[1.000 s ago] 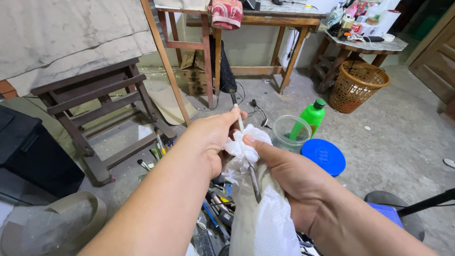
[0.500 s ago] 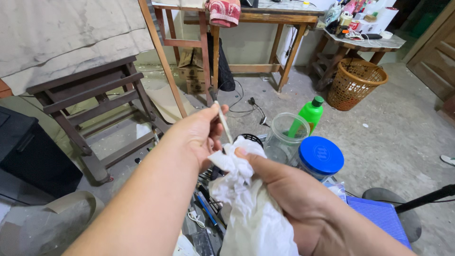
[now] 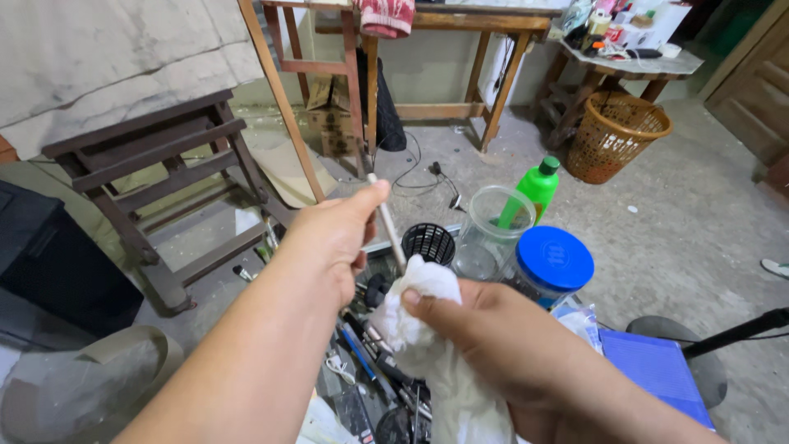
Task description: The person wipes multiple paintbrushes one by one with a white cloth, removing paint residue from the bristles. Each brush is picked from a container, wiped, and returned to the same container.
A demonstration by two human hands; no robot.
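My left hand (image 3: 329,242) pinches a thin pale stick-like tool (image 3: 386,220) that slants down into a crumpled white cloth (image 3: 415,300). My right hand (image 3: 501,341) grips that cloth from the right, thumb on top, with the rest of the cloth hanging down below it. The lower end of the tool is hidden inside the cloth. Under both hands lies a jumble of small tools and pens (image 3: 370,362) on the floor.
A black mesh cup (image 3: 428,241), a clear jar (image 3: 491,230), a blue-lidded jar (image 3: 552,261) and a green bottle (image 3: 536,187) stand just beyond my hands. A dark wooden bench (image 3: 156,177) is left, a wicker basket (image 3: 612,136) back right, wooden tables behind.
The cloth and my right hand have dropped lower and nearer; the left hand has drawn the thin tool further up out of the cloth. My view has shifted closer to the jars.
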